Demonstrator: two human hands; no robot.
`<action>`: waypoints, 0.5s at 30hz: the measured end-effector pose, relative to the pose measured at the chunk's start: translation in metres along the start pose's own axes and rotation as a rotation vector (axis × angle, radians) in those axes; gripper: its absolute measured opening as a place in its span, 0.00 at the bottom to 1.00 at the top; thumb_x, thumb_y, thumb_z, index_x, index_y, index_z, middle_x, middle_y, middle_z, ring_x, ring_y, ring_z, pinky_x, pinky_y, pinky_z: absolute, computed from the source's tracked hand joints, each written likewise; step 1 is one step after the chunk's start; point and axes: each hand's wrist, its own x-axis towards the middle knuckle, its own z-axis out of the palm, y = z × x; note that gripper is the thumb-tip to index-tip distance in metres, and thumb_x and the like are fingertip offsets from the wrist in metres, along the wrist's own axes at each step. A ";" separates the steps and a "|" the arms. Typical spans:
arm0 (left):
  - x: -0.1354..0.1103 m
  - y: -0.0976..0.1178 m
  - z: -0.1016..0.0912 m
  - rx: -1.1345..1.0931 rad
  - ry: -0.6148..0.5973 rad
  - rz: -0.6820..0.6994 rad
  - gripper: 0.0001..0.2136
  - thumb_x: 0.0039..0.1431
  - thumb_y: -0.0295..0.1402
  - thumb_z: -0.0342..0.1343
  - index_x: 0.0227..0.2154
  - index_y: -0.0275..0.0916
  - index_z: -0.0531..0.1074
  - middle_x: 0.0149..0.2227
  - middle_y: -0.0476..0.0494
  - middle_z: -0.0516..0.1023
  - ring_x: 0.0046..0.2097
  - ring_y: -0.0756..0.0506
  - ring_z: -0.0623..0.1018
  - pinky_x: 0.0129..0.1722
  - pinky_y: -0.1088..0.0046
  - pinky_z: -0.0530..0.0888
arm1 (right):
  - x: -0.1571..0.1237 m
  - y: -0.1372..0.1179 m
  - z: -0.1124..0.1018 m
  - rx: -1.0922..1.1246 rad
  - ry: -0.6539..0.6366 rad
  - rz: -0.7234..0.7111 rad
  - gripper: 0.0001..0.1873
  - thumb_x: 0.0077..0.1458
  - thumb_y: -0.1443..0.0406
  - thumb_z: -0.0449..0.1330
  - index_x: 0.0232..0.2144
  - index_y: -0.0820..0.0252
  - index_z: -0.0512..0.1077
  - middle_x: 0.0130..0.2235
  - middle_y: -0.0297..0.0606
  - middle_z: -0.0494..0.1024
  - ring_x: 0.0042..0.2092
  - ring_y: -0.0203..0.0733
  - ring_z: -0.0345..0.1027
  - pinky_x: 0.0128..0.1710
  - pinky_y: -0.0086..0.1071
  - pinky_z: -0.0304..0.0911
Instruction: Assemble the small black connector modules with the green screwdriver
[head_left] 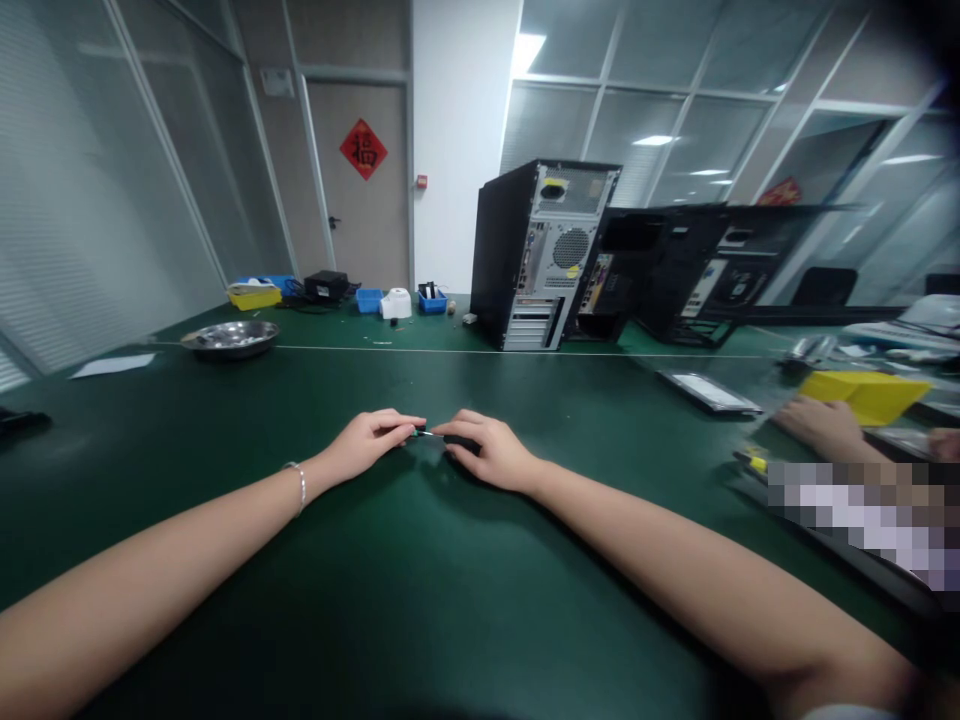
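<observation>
My right hand [495, 452] rests low over the green tabletop [420, 620], its fingers wrapped around a screwdriver [459, 442] with a dark handle. The thin metal shaft points left towards my left hand [369, 442]. That hand is closed in a pinch, thumb and fingers together around a small dark and green piece [415, 432] at the shaft's tip. The piece is too small and too covered by fingers to name. A silvery bracelet [301, 487] circles my left wrist.
Computer towers [547, 255] stand at the back right. A metal bowl [234, 340] sits at the left, with small blue bins [369, 300] behind. A hard drive [709, 393] lies right of my hands. At far right, another person's hand [821, 425] holds something yellow [866, 397].
</observation>
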 end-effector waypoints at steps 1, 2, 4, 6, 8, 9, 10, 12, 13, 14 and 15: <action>0.000 0.001 0.000 0.003 -0.004 0.002 0.17 0.64 0.43 0.53 0.49 0.43 0.79 0.38 0.44 0.77 0.38 0.44 0.76 0.42 0.68 0.70 | 0.000 0.000 0.000 0.010 -0.002 -0.011 0.17 0.60 0.70 0.57 0.51 0.55 0.75 0.44 0.41 0.77 0.43 0.43 0.73 0.46 0.37 0.69; 0.000 0.002 0.000 0.007 -0.006 0.004 0.17 0.64 0.42 0.52 0.49 0.43 0.79 0.37 0.44 0.77 0.38 0.44 0.76 0.42 0.68 0.70 | 0.000 0.001 0.000 0.020 -0.003 -0.022 0.17 0.60 0.70 0.57 0.51 0.56 0.75 0.43 0.41 0.77 0.43 0.43 0.73 0.46 0.37 0.69; -0.001 0.004 -0.001 0.010 -0.009 0.009 0.17 0.64 0.42 0.52 0.49 0.42 0.79 0.37 0.44 0.77 0.38 0.44 0.76 0.43 0.68 0.70 | 0.001 0.002 0.000 0.035 -0.004 -0.037 0.16 0.61 0.69 0.57 0.50 0.57 0.75 0.43 0.42 0.77 0.43 0.43 0.73 0.46 0.37 0.69; -0.001 0.006 -0.002 0.008 -0.020 0.017 0.17 0.64 0.42 0.53 0.49 0.42 0.79 0.37 0.43 0.78 0.39 0.43 0.76 0.43 0.68 0.70 | 0.001 0.002 -0.001 0.046 -0.005 -0.050 0.16 0.61 0.69 0.57 0.50 0.58 0.75 0.43 0.43 0.77 0.43 0.43 0.73 0.46 0.37 0.69; -0.001 0.006 -0.003 0.001 -0.040 0.026 0.17 0.64 0.42 0.53 0.49 0.42 0.79 0.40 0.42 0.79 0.40 0.43 0.77 0.44 0.67 0.71 | 0.001 0.002 0.000 0.057 -0.009 -0.063 0.15 0.61 0.69 0.57 0.50 0.58 0.75 0.43 0.43 0.77 0.43 0.43 0.73 0.46 0.37 0.69; -0.001 0.007 -0.004 0.002 -0.052 0.030 0.17 0.64 0.41 0.53 0.49 0.42 0.79 0.41 0.42 0.79 0.40 0.43 0.77 0.44 0.67 0.71 | 0.001 0.002 0.000 0.060 -0.011 -0.068 0.15 0.61 0.69 0.57 0.50 0.58 0.75 0.43 0.43 0.78 0.44 0.43 0.73 0.47 0.37 0.69; -0.001 0.007 -0.005 0.006 -0.067 0.032 0.17 0.64 0.41 0.53 0.49 0.41 0.79 0.41 0.42 0.79 0.41 0.43 0.77 0.45 0.67 0.70 | 0.000 0.003 0.000 0.061 -0.014 -0.072 0.15 0.62 0.69 0.57 0.50 0.58 0.75 0.43 0.43 0.78 0.44 0.43 0.73 0.47 0.37 0.69; -0.001 0.007 -0.007 0.009 -0.101 0.032 0.17 0.65 0.41 0.52 0.50 0.40 0.78 0.40 0.42 0.79 0.41 0.43 0.77 0.45 0.66 0.71 | 0.000 0.003 0.000 0.058 -0.023 -0.075 0.15 0.62 0.68 0.57 0.50 0.58 0.75 0.43 0.43 0.77 0.44 0.43 0.73 0.47 0.37 0.69; -0.001 0.007 -0.008 0.006 -0.117 0.031 0.17 0.65 0.41 0.52 0.50 0.40 0.78 0.40 0.42 0.79 0.41 0.43 0.77 0.46 0.66 0.71 | 0.000 0.003 -0.001 0.056 -0.027 -0.075 0.15 0.62 0.68 0.57 0.50 0.58 0.75 0.43 0.43 0.77 0.44 0.43 0.73 0.47 0.37 0.69; -0.001 0.007 -0.009 0.001 -0.132 0.032 0.17 0.65 0.41 0.52 0.50 0.39 0.78 0.39 0.43 0.79 0.41 0.43 0.77 0.46 0.66 0.71 | 0.000 0.003 -0.001 0.054 -0.031 -0.076 0.15 0.62 0.68 0.57 0.51 0.57 0.75 0.43 0.43 0.77 0.44 0.43 0.73 0.47 0.37 0.69; 0.000 0.007 -0.010 -0.005 -0.148 0.032 0.17 0.65 0.40 0.52 0.50 0.39 0.77 0.39 0.43 0.79 0.41 0.44 0.77 0.46 0.66 0.71 | -0.001 0.003 -0.001 0.052 -0.034 -0.076 0.16 0.62 0.68 0.57 0.51 0.57 0.75 0.43 0.43 0.77 0.44 0.43 0.73 0.46 0.37 0.69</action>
